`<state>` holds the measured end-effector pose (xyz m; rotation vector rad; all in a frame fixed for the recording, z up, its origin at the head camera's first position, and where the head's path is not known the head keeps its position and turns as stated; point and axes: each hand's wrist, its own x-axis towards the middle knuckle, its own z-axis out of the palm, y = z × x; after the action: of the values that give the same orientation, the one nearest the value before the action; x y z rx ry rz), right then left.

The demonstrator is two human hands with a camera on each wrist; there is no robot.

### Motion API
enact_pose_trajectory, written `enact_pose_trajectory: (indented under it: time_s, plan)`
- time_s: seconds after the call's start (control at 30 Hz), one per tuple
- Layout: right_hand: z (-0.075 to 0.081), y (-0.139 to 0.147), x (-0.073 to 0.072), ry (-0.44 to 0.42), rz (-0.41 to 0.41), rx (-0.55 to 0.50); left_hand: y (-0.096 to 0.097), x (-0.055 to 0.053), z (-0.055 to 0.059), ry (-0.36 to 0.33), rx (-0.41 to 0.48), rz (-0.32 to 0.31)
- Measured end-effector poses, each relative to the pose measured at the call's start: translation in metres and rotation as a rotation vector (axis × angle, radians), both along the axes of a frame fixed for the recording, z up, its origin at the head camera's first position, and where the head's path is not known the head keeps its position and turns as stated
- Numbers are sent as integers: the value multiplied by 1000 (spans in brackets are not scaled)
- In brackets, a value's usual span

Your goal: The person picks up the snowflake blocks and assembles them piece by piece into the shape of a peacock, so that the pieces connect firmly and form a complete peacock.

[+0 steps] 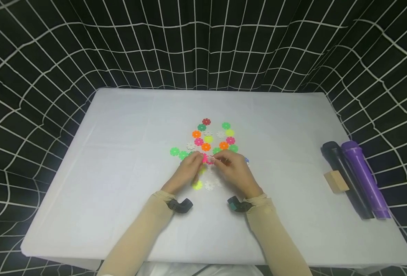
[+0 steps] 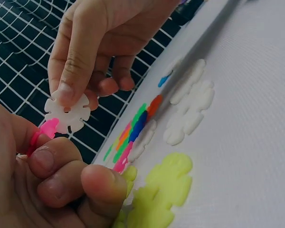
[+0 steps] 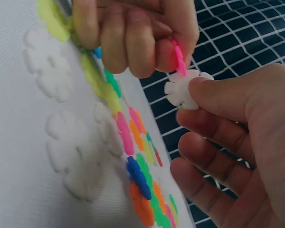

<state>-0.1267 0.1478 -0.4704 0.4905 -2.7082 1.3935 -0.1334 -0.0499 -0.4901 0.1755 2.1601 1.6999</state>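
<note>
Both hands meet above the middle of the white table, over a spread of flat, notched flower-shaped plastic discs. My left hand [image 1: 187, 171] pinches a pink notched disc [image 2: 49, 127], its other fingers curled beneath. Between thumb and forefinger, my right hand [image 1: 238, 171] holds a white notched disc [image 2: 78, 115]. The two discs meet at their edges at an angle; whether their slots are locked cannot be made out. Below the hands lie a yellow disc [image 2: 164, 190] and white discs [image 3: 47, 64]. The hands hide part of the spread in the head view.
More discs, such as an orange disc [image 1: 206, 147] and a green disc [image 1: 174, 151], lie just beyond the hands. At the table's right edge are a black cylinder [image 1: 348, 180], a purple cylinder [image 1: 365, 180] and a wooden block [image 1: 336, 181]. Black, white-gridded cloth [image 1: 203, 46] surrounds the table.
</note>
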Motion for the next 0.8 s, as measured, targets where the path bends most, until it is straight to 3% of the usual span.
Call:
enact_pose_trajectory:
  time_s: [0.13,0.27,0.5,0.8]
  plan:
    - [-1,-4,0,18,3,5,-1,-1,-3,-9,21,-5]
    - [-2,-7,1,41,-4,11,-1,-1,-3,-65,74,-26]
    - [-2,-9,2,8,-5,-21,0,1,-2,-132,192,-88]
    - [-4,-11,3,-135,26,-128,-2,-3,-4,-82,246,53]
